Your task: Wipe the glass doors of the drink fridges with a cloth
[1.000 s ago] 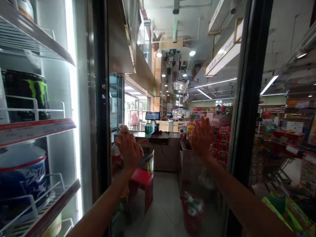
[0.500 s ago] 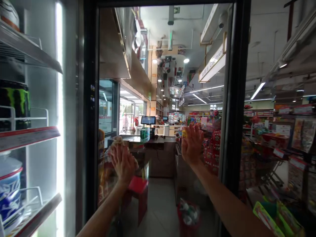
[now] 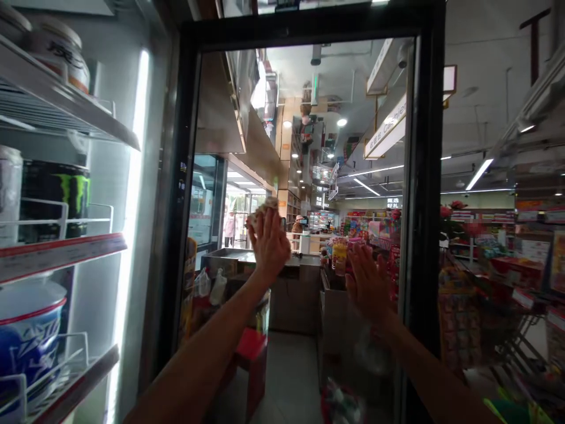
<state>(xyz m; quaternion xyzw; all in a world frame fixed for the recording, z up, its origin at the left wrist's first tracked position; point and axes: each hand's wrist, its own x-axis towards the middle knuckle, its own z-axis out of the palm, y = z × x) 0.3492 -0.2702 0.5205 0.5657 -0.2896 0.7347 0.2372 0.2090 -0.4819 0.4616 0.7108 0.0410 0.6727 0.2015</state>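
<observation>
A tall glass door (image 3: 428, 194) in a black frame stands in front of me. My left hand (image 3: 269, 250) is spread over a crumpled pale cloth (image 3: 268, 205) and presses it to the glass at mid-height. Part of the cloth is hidden behind the palm and fingers. To the right, my right hand (image 3: 367, 280) is raised with outstretched fingers, flat at the pane and holding nothing. It is slightly lower than the left hand, near the door's right edge.
At left are lit cooler shelves with a black can (image 3: 55, 197), a white-lidded jar (image 3: 62, 50) and a blue tub (image 3: 30, 335). A checkout counter (image 3: 291, 294) and a red stool (image 3: 252, 344) show through the glass. Snack racks (image 3: 459, 312) stand at right.
My left hand has slid up and to the right with the cloth. My right hand sits a little lower and further right. The view has shifted, showing more of the shelves.
</observation>
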